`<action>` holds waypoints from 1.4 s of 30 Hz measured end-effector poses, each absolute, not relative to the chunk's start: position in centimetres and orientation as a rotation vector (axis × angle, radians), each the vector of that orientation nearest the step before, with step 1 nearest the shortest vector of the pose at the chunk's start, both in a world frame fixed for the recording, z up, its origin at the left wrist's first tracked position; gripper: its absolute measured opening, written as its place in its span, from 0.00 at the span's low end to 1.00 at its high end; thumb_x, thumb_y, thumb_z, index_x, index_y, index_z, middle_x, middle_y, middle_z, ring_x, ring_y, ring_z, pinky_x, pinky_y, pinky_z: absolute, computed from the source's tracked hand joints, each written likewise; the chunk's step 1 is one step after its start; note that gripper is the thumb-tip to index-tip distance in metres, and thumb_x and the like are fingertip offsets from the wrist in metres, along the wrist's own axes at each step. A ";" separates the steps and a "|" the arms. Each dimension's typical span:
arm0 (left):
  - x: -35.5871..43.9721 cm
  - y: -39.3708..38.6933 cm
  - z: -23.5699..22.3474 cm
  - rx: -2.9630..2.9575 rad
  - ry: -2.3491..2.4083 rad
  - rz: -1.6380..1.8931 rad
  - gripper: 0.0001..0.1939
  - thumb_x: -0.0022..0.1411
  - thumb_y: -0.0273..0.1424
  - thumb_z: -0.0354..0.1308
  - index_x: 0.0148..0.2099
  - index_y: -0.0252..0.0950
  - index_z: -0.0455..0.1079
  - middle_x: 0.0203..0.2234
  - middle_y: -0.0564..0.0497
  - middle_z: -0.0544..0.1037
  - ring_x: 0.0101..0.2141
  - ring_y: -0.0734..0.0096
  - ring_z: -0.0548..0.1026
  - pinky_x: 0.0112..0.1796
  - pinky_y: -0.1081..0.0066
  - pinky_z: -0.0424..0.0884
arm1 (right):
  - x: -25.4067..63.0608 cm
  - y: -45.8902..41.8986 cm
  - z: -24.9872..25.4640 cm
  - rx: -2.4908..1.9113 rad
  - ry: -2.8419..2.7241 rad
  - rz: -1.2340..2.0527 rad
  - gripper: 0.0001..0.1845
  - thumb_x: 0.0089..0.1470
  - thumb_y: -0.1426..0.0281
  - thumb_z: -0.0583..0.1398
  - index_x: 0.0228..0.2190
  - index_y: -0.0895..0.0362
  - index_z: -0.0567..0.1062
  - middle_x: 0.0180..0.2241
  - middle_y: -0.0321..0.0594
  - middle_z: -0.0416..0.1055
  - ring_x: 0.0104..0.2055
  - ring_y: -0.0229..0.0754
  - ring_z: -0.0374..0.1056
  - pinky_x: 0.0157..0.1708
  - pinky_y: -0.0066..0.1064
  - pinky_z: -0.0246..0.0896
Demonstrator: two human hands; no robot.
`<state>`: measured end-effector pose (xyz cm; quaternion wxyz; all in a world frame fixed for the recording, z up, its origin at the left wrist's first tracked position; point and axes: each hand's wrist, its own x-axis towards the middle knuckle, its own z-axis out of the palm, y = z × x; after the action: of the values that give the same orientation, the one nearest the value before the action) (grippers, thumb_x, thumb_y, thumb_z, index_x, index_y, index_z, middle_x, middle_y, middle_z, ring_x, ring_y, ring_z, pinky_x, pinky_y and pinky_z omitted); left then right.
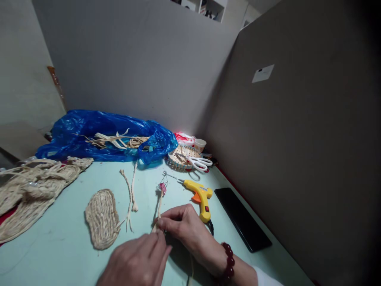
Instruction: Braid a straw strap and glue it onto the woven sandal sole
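Note:
A pale braided straw cord [160,204] runs from a pink binder clip [162,188] toward me. The clip's wire handles are caught on a metal hook [165,174]. My right hand [186,230], with dark red beads at its wrist, pinches the cord's near end between thumb and fingers. Close beside it, my left hand [137,260] is closed, its fingertips on the loose straw strands just below the braid; it is slightly blurred. One strand hangs below my right hand. To the left lie two short braided pieces [132,190] and a coiled, sole-shaped straw piece [102,218].
A yellow glue gun [201,194] and a black phone [242,218] lie at the right. Behind are white-handled scissors [201,163] on a round woven basket [178,163], a paper cup [200,143] and a blue plastic bag [74,127] with straw. Woven straw pieces [44,186] pile at left.

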<state>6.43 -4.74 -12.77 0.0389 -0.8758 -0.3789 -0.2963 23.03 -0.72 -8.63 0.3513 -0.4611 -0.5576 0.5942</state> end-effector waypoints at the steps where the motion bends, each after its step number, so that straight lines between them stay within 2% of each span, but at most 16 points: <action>1: 6.3 -4.5 -11.9 -2.708 -1.336 -0.994 0.10 0.65 0.28 0.50 0.37 0.41 0.74 0.26 0.48 0.78 0.27 0.60 0.77 0.29 0.66 0.71 | 23.0 -0.7 -8.6 -1.184 -1.417 1.557 0.15 0.44 0.62 0.65 0.21 0.63 0.77 0.20 0.34 0.64 0.23 0.32 0.53 0.25 0.27 0.47; 3: 6.2 -3.6 -10.2 -2.694 -1.853 -1.276 0.14 0.67 0.37 0.50 0.32 0.42 0.71 0.28 0.49 0.77 0.33 0.59 0.76 0.35 0.64 0.70 | 23.1 -0.8 -8.3 -1.154 -1.387 1.596 0.17 0.44 0.59 0.65 0.22 0.62 0.78 0.19 0.33 0.63 0.22 0.31 0.49 0.23 0.26 0.43; 5: 6.4 -2.4 -9.2 -2.736 -2.455 -1.649 0.11 0.61 0.43 0.56 0.35 0.42 0.70 0.34 0.48 0.78 0.37 0.58 0.76 0.38 0.64 0.69 | 23.2 -0.9 -8.0 -1.126 -1.397 1.628 0.21 0.46 0.55 0.64 0.22 0.62 0.77 0.17 0.32 0.60 0.20 0.30 0.45 0.21 0.27 0.39; 7: 6.8 -1.3 -9.3 -2.921 -2.651 -1.681 0.16 0.58 0.48 0.55 0.36 0.40 0.67 0.25 0.50 0.77 0.24 0.64 0.75 0.28 0.67 0.71 | 23.3 -0.9 -7.8 -1.117 -1.447 1.629 0.25 0.47 0.50 0.62 0.23 0.62 0.76 0.17 0.31 0.59 0.19 0.30 0.44 0.20 0.27 0.37; 9: 7.4 -0.6 -9.9 -3.003 -2.812 -1.694 0.20 0.55 0.52 0.54 0.33 0.39 0.65 0.16 0.56 0.69 0.12 0.76 0.61 0.14 0.75 0.57 | 23.4 -0.9 -7.7 -1.129 -1.532 1.582 0.28 0.49 0.47 0.60 0.22 0.61 0.74 0.18 0.31 0.58 0.20 0.31 0.45 0.20 0.27 0.39; 11: 7.7 -0.3 -10.6 -3.003 -2.939 -1.717 0.23 0.51 0.55 0.56 0.32 0.39 0.64 0.14 0.62 0.62 0.10 0.85 0.47 0.12 0.79 0.43 | 23.6 -0.9 -7.7 -1.155 -1.654 1.483 0.25 0.52 0.50 0.58 0.22 0.61 0.74 0.18 0.32 0.60 0.21 0.32 0.48 0.22 0.26 0.43; 14: 7.5 -0.6 -11.0 -2.958 -3.029 -1.721 0.24 0.50 0.55 0.58 0.30 0.39 0.66 0.12 0.67 0.53 0.12 0.85 0.39 0.13 0.78 0.37 | 23.8 -1.2 -7.7 -1.218 -1.868 1.210 0.16 0.56 0.64 0.57 0.21 0.60 0.72 0.19 0.33 0.62 0.23 0.34 0.52 0.25 0.27 0.45; 17: 7.2 -0.9 -10.7 -2.881 -2.939 -1.741 0.20 0.51 0.50 0.61 0.27 0.38 0.65 0.12 0.66 0.53 0.14 0.82 0.45 0.15 0.79 0.41 | 24.0 -2.0 -7.8 -1.303 -2.029 0.875 0.13 0.55 0.74 0.56 0.19 0.58 0.66 0.17 0.30 0.55 0.22 0.33 0.46 0.25 0.30 0.40; 19: 7.1 -1.0 -10.4 -2.855 -2.839 -1.731 0.19 0.51 0.44 0.64 0.21 0.37 0.63 0.10 0.62 0.58 0.16 0.80 0.53 0.18 0.79 0.45 | 23.9 -2.6 -7.9 -1.336 -2.104 0.712 0.14 0.54 0.75 0.56 0.19 0.57 0.63 0.16 0.29 0.52 0.20 0.33 0.42 0.24 0.31 0.37; 21: 7.1 -1.0 -10.3 -2.843 -2.787 -1.717 0.18 0.51 0.41 0.64 0.19 0.37 0.64 0.11 0.57 0.65 0.17 0.78 0.57 0.19 0.78 0.47 | 23.8 -3.1 -7.9 -1.335 -2.179 0.610 0.14 0.56 0.74 0.55 0.20 0.56 0.64 0.16 0.30 0.55 0.19 0.33 0.43 0.24 0.31 0.37; 23: 7.2 -1.1 -10.3 -2.811 -2.829 -1.717 0.16 0.51 0.42 0.63 0.20 0.36 0.67 0.10 0.58 0.64 0.16 0.78 0.55 0.18 0.76 0.46 | 23.6 -3.4 -7.9 -1.311 -2.260 0.538 0.12 0.59 0.72 0.53 0.23 0.56 0.68 0.18 0.32 0.64 0.19 0.34 0.49 0.23 0.31 0.39; 27: 7.0 -1.6 -10.6 -2.727 -3.002 -1.779 0.16 0.53 0.45 0.59 0.29 0.36 0.71 0.11 0.66 0.51 0.14 0.81 0.45 0.17 0.75 0.39 | 23.3 -3.6 -8.0 -1.207 -2.448 0.376 0.07 0.57 0.74 0.53 0.33 0.59 0.71 0.24 0.40 0.73 0.19 0.37 0.57 0.23 0.32 0.41; 30: 6.7 -1.9 -10.9 -2.690 -3.033 -1.889 0.17 0.54 0.45 0.59 0.32 0.35 0.72 0.14 0.64 0.56 0.15 0.81 0.46 0.18 0.75 0.39 | 23.1 -3.7 -8.6 -1.071 -2.584 0.241 0.11 0.50 0.77 0.56 0.38 0.63 0.72 0.28 0.43 0.75 0.21 0.40 0.62 0.21 0.34 0.40; 35: 6.7 -1.7 -11.0 -2.789 -2.949 -2.048 0.20 0.51 0.47 0.61 0.30 0.32 0.73 0.17 0.56 0.71 0.14 0.82 0.51 0.18 0.75 0.42 | 22.7 -4.0 -9.8 -0.639 -2.691 -0.254 0.12 0.56 0.82 0.51 0.30 0.65 0.74 0.24 0.43 0.71 0.20 0.42 0.62 0.18 0.34 0.46; 38: 6.7 -1.7 -10.5 -2.835 -2.873 -2.117 0.18 0.49 0.45 0.64 0.28 0.33 0.72 0.19 0.54 0.73 0.17 0.80 0.58 0.20 0.76 0.49 | 23.0 -3.7 -9.1 -0.733 -2.576 0.118 0.11 0.59 0.75 0.54 0.31 0.62 0.75 0.25 0.41 0.73 0.23 0.41 0.65 0.22 0.32 0.52; 42: 6.6 -2.0 -9.9 -2.932 -2.791 -2.107 0.15 0.54 0.42 0.62 0.28 0.33 0.73 0.14 0.61 0.65 0.15 0.83 0.48 0.19 0.76 0.43 | 23.9 -2.2 -7.4 -1.265 -1.976 0.803 0.13 0.60 0.62 0.57 0.38 0.58 0.75 0.34 0.43 0.76 0.34 0.42 0.68 0.37 0.34 0.58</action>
<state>6.57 -2.01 -9.88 -0.6527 -0.4867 -0.4633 -0.3498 23.87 -2.20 -7.40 0.3248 -0.4824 -0.7537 0.3062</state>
